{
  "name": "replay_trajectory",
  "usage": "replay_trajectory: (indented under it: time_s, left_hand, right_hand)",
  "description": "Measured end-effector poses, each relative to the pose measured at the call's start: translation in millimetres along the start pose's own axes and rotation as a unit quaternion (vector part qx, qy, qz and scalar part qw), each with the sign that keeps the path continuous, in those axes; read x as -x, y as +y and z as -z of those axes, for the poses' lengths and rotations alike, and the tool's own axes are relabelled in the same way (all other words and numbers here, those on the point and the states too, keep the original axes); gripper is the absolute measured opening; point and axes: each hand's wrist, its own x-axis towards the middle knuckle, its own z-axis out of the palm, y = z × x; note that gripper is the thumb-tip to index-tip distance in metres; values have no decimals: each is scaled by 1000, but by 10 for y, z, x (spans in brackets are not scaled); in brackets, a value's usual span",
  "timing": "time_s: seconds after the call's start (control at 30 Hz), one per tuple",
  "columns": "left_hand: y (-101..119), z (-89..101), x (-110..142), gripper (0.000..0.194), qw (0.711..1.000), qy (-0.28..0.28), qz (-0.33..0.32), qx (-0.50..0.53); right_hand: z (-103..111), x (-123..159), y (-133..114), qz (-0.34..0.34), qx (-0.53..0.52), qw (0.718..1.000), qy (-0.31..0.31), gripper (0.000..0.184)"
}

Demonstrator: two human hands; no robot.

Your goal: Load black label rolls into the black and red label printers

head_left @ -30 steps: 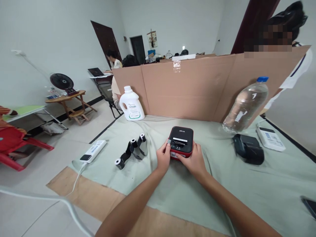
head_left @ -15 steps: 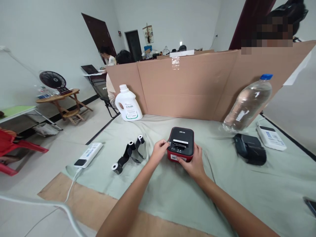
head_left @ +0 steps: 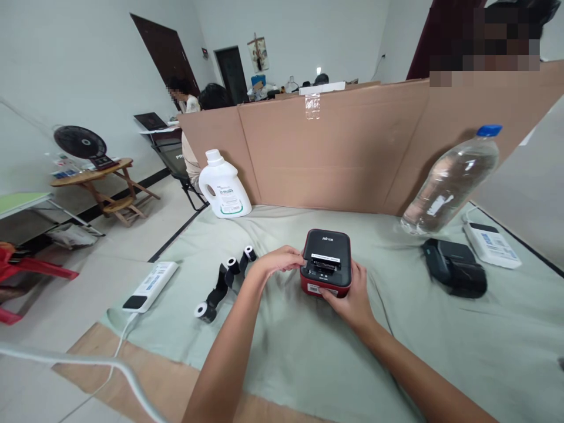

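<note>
While the right hand (head_left: 356, 296) steadies the printer (head_left: 328, 244), the left hand (head_left: 282, 259) works at its left side. The printer sits upright near the middle of the table (head_left: 259, 409), on a cloth (head_left: 299, 358), its label and slot facing up. The right hand's grip is clamped on the front right corner, thumb at the front and fingers along the right side, presumably to stop the body turning. The left thumb and fingers are drawn together against the left edge of the top; whether they pinch anything there cannot be told. Placed low and from the side, this hand leaves the slot uncovered.

To the left, three rolls (head_left: 201, 311) lie joined by loose dark strip, apart from the printer and probably out of the left hand's way. A power strip (head_left: 152, 286) lies by the left edge. At the far edge, the jug (head_left: 224, 194) and the bottle (head_left: 445, 194) stand by the cardboard (head_left: 321, 164), perhaps to brace it. Toward the right edge lies a black device (head_left: 456, 270).
</note>
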Motion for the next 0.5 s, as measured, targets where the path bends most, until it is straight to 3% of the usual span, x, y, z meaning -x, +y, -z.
replay_trajectory:
  time_s: [0.13, 0.37, 0.43, 0.5]
  left_hand:
    - [-46, 0, -15, 35, 999, -7, 15, 38]
    - [-14, 9, 67, 34, 999, -1, -43, 11]
    - [-10, 11, 89, 31, 998, 23, -52, -25]
    - [0, 11, 104, 29, 990, 89, -78, -72]
  right_hand:
    - [7, -3, -9, 8, 4, 1000, -5, 95]
    - [11, -22, -11, 1, 0, 1000, -4, 96]
    - [19, -22, -31, -2, -3, 1000, -6, 95]
    - [32, -22, -59, -3, -6, 1000, -9, 93]
